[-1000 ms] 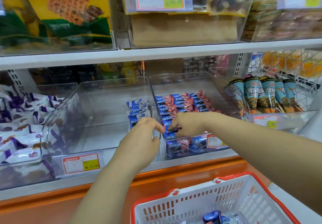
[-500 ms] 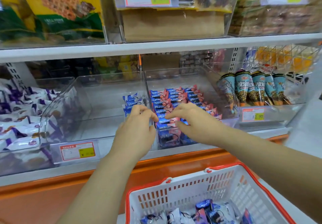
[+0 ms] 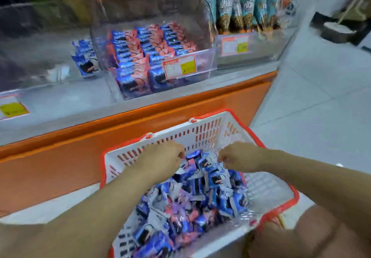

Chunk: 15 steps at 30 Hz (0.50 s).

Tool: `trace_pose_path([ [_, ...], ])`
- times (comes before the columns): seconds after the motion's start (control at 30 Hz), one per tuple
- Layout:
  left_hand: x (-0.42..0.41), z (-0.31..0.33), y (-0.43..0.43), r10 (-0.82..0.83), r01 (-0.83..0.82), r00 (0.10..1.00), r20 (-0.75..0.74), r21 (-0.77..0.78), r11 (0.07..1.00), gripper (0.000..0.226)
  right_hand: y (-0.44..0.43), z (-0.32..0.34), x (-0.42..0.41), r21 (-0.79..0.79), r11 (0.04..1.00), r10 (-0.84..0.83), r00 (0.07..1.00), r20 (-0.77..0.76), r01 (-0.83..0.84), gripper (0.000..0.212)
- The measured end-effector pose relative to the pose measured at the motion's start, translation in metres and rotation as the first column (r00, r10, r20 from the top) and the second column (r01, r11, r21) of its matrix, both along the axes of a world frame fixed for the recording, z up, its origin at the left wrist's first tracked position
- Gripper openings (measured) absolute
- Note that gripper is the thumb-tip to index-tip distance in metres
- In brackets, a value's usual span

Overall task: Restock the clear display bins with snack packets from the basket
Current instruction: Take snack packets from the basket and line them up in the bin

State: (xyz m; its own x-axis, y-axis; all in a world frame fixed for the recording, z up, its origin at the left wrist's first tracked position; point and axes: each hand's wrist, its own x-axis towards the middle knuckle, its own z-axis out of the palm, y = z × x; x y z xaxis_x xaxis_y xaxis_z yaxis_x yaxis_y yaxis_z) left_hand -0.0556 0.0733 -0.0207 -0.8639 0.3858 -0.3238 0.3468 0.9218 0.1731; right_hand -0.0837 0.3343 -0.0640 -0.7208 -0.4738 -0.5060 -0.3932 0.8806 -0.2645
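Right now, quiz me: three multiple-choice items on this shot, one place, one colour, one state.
1. Where are the left hand and right hand?
A. Over the basket
B. Inside a display bin
C. On the floor tiles

2. What colour is the basket's rim?
A. Green
B. Red
C. Black

3. How full is the left bin, beside the bin of blue-and-pink packets?
A. Packed to the top
B. Stacked with cones
C. Holds just a few blue packets

Key: 1 A, both hands hang above the snack packets piled in the basket; 2 B, a red band edges its white slotted walls; 3 C, one short row of packets stands by its right wall.
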Motion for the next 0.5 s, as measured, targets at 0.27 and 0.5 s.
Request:
trace_pose_path([
  [0.27, 0.012, -0.11, 0.021, -0.03, 0.059, 0.972, 0.234, -0.115, 0.992, 0.023, 0.041, -0.09, -0.001, 0.411, 0.897, 0.132, 0.986, 0.105, -0.164, 0.036],
  [0.5, 0.015, -0.143, 0.037, -0.066, 0.112, 0.948, 0.312, -0.131, 0.985, 0.027, 0.025, -0.127, 0.005, 0.542, 0.811, 0.23, 0.972, 0.054, -0.222, 0.032],
])
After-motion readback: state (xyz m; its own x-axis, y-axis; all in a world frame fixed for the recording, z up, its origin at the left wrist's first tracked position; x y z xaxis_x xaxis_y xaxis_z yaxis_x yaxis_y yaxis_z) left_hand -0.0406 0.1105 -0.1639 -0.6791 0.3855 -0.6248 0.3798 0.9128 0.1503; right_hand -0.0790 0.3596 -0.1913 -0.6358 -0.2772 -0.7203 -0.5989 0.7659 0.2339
